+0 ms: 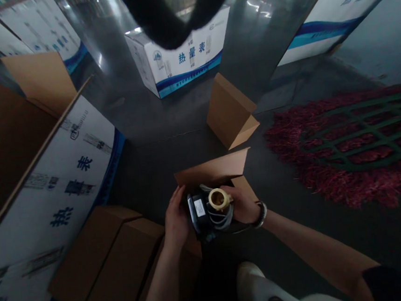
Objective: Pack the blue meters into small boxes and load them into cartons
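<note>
Head view: my left hand point(175, 218) and right hand point(242, 206) both clasp the meter point(199, 211) over the open box point(216, 170); I'd keep its cable point(223, 216) tucked.

bare forearms, bracelet point(261, 214), black sleeve point(395, 285)

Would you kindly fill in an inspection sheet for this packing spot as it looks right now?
Surface: dark glossy floor; no table seen.
Job's things: black meter with brass end, held above small open box.
Clutter: stacked brown boxes; lone brown box.
Hands: left hand flat against meter; right hand grips brass end.
Cables: grey wires bundled on meter.
Surroundings: printed white cartons; red mat.
</note>
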The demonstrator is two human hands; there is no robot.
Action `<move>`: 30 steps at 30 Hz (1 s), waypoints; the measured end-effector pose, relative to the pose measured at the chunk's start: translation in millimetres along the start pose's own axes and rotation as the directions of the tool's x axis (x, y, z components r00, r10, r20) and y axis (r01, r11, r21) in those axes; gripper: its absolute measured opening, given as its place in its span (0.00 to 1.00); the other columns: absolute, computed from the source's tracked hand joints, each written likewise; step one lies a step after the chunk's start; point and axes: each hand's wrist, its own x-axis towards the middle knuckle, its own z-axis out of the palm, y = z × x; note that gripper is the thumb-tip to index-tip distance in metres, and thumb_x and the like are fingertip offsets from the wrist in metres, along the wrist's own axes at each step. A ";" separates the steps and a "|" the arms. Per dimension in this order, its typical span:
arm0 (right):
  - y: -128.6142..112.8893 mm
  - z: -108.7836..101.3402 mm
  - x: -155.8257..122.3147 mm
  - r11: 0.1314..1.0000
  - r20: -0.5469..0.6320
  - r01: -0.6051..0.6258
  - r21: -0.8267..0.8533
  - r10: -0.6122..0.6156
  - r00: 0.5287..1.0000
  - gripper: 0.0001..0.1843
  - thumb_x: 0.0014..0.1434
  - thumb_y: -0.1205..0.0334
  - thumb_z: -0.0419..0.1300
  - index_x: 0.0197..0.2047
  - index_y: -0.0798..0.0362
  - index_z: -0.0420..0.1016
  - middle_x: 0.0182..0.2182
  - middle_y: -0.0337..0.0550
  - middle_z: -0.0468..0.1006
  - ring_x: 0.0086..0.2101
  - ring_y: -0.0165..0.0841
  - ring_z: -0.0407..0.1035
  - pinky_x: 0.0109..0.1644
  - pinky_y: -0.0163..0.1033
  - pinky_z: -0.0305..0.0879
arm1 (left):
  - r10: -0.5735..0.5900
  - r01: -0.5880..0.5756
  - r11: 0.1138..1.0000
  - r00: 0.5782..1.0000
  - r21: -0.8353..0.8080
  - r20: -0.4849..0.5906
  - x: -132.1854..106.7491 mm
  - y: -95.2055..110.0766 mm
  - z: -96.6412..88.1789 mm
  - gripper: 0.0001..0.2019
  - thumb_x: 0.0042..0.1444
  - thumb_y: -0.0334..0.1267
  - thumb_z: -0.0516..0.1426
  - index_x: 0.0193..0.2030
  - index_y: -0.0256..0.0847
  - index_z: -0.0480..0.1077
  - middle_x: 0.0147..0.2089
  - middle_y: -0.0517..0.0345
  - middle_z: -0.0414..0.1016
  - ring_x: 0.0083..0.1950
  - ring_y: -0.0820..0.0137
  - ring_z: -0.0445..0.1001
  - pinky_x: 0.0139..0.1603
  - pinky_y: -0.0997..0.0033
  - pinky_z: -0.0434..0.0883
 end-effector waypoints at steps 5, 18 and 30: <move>-2.1 0.4 -4.2 0.909 0.136 -0.107 -0.402 0.175 0.975 0.07 0.46 0.71 0.52 0.31 0.55 0.67 0.30 0.44 0.70 0.30 0.32 0.65 0.33 0.35 0.57 | 0.104 -0.116 0.980 0.991 0.160 0.082 -0.3 1.9 2.0 0.31 0.47 0.17 0.41 0.57 0.38 0.62 0.60 0.53 0.61 0.61 0.71 0.58 0.62 0.66 0.55; 17.0 22.9 10.3 0.620 0.439 0.176 -0.765 0.302 0.846 0.13 0.58 0.70 0.48 0.40 0.53 0.72 0.35 0.49 0.73 0.38 0.39 0.67 0.39 0.43 0.59 | 0.161 -0.165 0.969 0.986 0.184 0.036 -0.6 -0.6 14.9 0.30 0.47 0.18 0.44 0.58 0.39 0.61 0.61 0.51 0.59 0.62 0.68 0.57 0.62 0.66 0.57; 22.0 -67.6 -0.8 0.969 -0.243 -0.099 -0.227 0.042 0.969 0.11 0.55 0.67 0.51 0.39 0.52 0.73 0.35 0.42 0.75 0.35 0.30 0.69 0.42 0.37 0.66 | -0.075 0.039 0.911 0.995 -0.410 -0.071 -8.1 -8.3 9.7 0.20 0.55 0.37 0.50 0.56 0.41 0.59 0.59 0.48 0.62 0.56 0.63 0.65 0.54 0.59 0.66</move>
